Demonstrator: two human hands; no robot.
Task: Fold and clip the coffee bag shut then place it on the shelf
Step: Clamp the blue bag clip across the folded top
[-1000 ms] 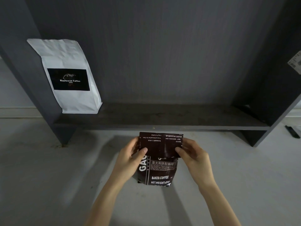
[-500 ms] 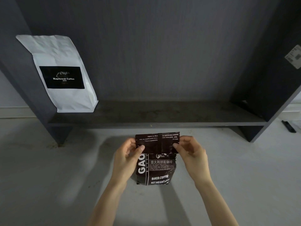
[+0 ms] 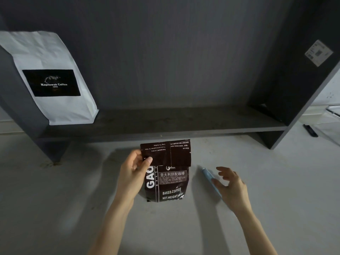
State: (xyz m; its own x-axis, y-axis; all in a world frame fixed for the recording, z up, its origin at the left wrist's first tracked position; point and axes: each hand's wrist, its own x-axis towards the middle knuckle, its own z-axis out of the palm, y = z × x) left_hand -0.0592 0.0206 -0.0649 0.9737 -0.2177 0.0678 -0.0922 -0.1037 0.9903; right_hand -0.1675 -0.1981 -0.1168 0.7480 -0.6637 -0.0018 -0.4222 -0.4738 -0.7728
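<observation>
Coffee bag (image 3: 166,173), dark brown, white print "BAKED.COFFEE", is upright in front of me, just below the shelf's (image 3: 165,128) front edge, its bottom at the pale floor (image 3: 55,199). Top is folded forward and down over the front, flap text upside down. My left hand (image 3: 135,172) pinches the flap's left edge, thumb on front, fingers behind, clamped on the bag. My right hand (image 3: 230,184) is off the bag, to its right, fingers spread and apart, holding nothing I can see. Light blue clip (image 3: 208,176), long and thin, lies on the floor between bag and right hand; fingertips are at it, contact I cannot tell, blurred. White coffee bag (image 3: 49,76) with black label leans at the shelf's left end against the side panel. White sticker (image 3: 318,52) on the right panel.
</observation>
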